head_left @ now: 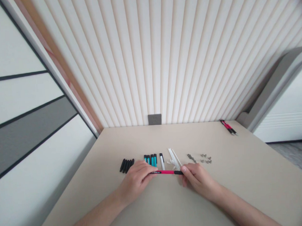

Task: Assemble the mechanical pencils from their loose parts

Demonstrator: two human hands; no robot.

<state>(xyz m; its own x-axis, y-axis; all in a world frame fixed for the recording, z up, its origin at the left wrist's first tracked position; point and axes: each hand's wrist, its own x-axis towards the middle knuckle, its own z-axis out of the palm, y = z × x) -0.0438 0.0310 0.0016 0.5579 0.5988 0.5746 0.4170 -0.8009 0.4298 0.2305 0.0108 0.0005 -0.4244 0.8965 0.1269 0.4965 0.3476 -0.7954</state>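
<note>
A person's left hand (138,177) and right hand (197,178) grip opposite ends of a pink-and-black pen (166,172), held level between them over a beige table (156,207). The left hand's thumb and fingers are closed on one end; the right hand's thumb pinches the black end, its other fingers curled beneath. Both pen tips are hidden by the hands, and the lettering on the barrel is too small to read. Black grips (126,165) and teal barrels (152,160) lie partly behind the left hand. White sticks (174,158) lie just beyond the pen, beside small translucent pieces hard to make out.
</note>
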